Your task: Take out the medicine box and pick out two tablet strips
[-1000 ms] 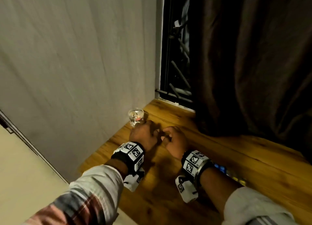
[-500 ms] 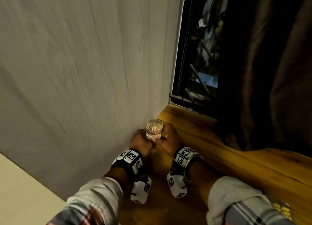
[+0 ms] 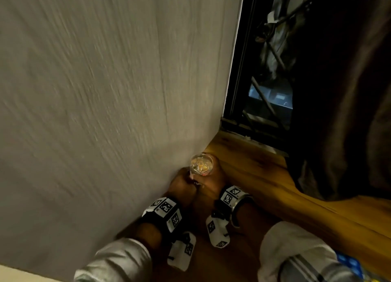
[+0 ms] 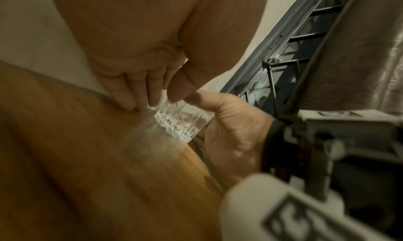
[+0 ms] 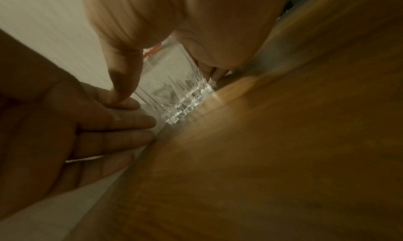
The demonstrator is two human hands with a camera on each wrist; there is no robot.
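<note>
No medicine box or tablet strip shows clearly in any view. A small cut-glass tumbler (image 3: 201,164) stands on the wooden top (image 3: 264,175), close against the pale wall. My right hand (image 3: 213,182) grips it, thumb on one side and fingers on the other, as the right wrist view shows around the tumbler (image 5: 174,89). My left hand (image 3: 182,186) lies beside it with fingers straight. Its fingertips (image 5: 150,122) touch the tumbler's near side by the base. In the left wrist view the tumbler (image 4: 183,124) sits between both hands.
The pale wall (image 3: 105,112) runs along the left of the wooden top. A dark window grille (image 3: 268,80) and a brown curtain (image 3: 349,91) close off the back and right. Something blue (image 3: 349,264) peeks out behind my right sleeve at the bottom right edge.
Both hands have slid forward from the bare wood to the tumbler, and my right hand has taken hold of it. My head has turned left, toward the wall.
</note>
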